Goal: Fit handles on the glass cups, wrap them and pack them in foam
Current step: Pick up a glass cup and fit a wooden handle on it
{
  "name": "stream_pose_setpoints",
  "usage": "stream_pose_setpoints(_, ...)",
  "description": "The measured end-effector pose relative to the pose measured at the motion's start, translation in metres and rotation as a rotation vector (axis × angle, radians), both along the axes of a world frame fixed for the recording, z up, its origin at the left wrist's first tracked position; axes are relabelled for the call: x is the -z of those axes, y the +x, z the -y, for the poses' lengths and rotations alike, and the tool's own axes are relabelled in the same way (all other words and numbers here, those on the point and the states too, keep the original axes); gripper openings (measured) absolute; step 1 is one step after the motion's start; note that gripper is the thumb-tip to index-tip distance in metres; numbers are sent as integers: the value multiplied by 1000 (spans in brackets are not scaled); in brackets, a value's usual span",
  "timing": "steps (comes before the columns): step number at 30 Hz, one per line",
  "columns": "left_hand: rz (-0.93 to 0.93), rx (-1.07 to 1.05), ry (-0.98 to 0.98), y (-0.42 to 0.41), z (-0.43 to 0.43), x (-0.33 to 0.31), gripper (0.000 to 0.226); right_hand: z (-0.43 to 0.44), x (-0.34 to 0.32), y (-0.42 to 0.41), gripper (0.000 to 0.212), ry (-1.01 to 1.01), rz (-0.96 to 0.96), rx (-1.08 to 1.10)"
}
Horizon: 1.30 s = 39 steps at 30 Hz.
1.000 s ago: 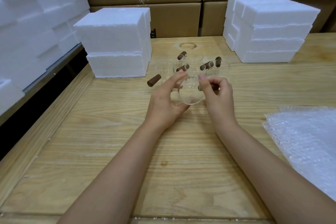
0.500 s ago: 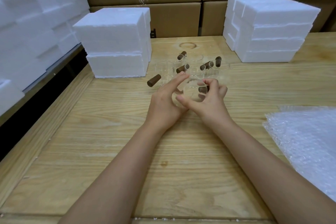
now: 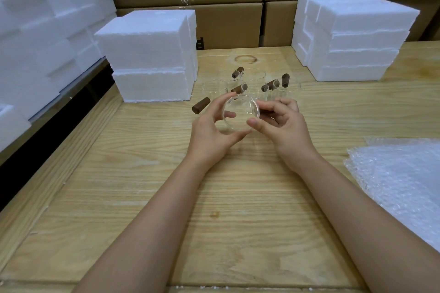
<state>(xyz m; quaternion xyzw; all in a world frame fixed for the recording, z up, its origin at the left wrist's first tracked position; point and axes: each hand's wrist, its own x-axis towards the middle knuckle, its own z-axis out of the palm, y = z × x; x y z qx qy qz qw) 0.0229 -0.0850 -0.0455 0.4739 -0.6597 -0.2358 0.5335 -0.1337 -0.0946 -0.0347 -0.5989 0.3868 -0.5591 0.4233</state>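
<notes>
Over the worktop the left hand curls round a glass cup, mouth toward the wearer, the right hand pinching its right side: handle-fitting, I judge. Next the handle needs pressing home squarely. Beyond stand other cups with brown handles, then foam blocks

The near surface is bare wood, open from its front edge up to the left hand and right hand, which grip a cup. Just behind them, other cups and a loose handle crowd the gap between the left foam stack and right foam stack. Bubble wrap covers the right side. Boxes close the back.
</notes>
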Motion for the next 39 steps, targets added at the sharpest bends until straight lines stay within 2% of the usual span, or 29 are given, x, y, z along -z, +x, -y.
stream_pose_setpoints(10,132,-58,-125,-5,-2,0,72,0,-2,8,3,52,66,150)
stream_pose_setpoints(20,339,-82,-225,-16,-9,0,68,-3,5,25,35,103,82,380)
stream_pose_setpoints(24,310,-104,-175,-15,-8,1,72,-4,5,28,42,97,31,314)
stream_pose_setpoints(29,234,-108,-126,-12,-6,0,76,-6,5,27,54,-34,-89,204)
stream_pose_setpoints(32,170,-105,-87,-11,-6,-2,74,-7,5,24,45,-103,-129,203)
stream_pose_setpoints(36,142,-106,-53,-10,-4,-1,74,-10,4,23,19,-205,-146,275)
stream_pose_setpoints(39,145,-84,-56,-10,-3,-1,74,-11,4,23,25,-228,-174,336)
